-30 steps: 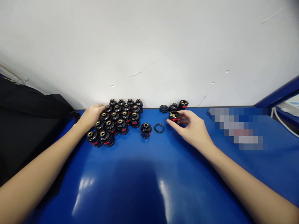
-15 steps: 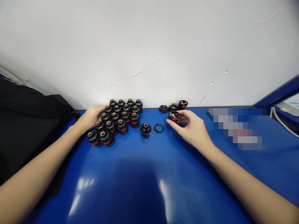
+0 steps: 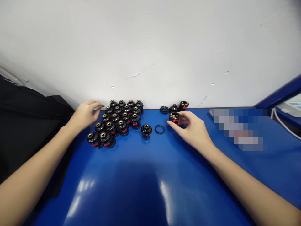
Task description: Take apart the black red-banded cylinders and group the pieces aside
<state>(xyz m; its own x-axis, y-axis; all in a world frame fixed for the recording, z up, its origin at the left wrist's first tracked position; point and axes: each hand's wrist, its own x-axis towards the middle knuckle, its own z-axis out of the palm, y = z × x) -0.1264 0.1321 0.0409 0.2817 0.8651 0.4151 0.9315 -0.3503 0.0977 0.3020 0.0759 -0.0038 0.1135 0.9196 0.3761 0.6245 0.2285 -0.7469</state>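
Note:
Several black lamp holders (image 3: 123,127) with brass threaded tops and red marks stand upright in close rows. My left hand (image 3: 84,115) hovers just left of these rows, fingers apart and holding nothing. Between thumb and fingers, my right hand (image 3: 194,127) grips a lamp holder base (image 3: 174,117) with its brass contacts facing up. A thin black ring (image 3: 159,133) lies flat left of that hand. One single lamp holder (image 3: 146,131) stands apart, between the ring and the rows.
By the wall (image 3: 150,56), behind my right hand, are a thicker black ring (image 3: 164,110), a black domed cap (image 3: 173,107) and another base with contacts up (image 3: 184,105). A blurred-out flat item (image 3: 237,130) lies right on the blue table (image 3: 122,188). Black fabric (image 3: 28,125) covers the left side.
My left hand has drawn back from the rows, up and to the left, and its fingers have come clear of the lamp holders. My right hand has hardly moved.

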